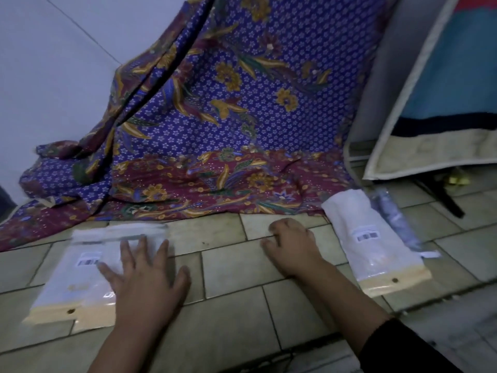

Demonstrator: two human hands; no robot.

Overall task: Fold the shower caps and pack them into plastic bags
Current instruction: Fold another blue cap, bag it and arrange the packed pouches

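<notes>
Two bare hands reach over a floor point(236, 267) of pale, rectangular glazed tiles, with a black sleeve point(403, 345) covering the right forearm at the near edge. On the left, the left hand point(145, 281) lies flat with its grip wide and fingers spread. It presses on the left plastic bag point(78, 275), a glossy flat packet with a barcode label and a cream card header punched with a round hole. The right hand point(291, 249) rests on bare tile, knuckles raised, its grip loose and holding nothing. Further right, the right plastic bag point(387, 265) has the same card header and holds a folded white shower cap point(349, 211). A crinkled clear packet point(398, 219) of bluish-grey material lies just beside it. Beyond, a purple and maroon batik cloth point(215, 117) with gold flowers drapes in soft folds against a plain wall point(53, 76). A quilted mat point(451, 76) leans at far right.
</notes>
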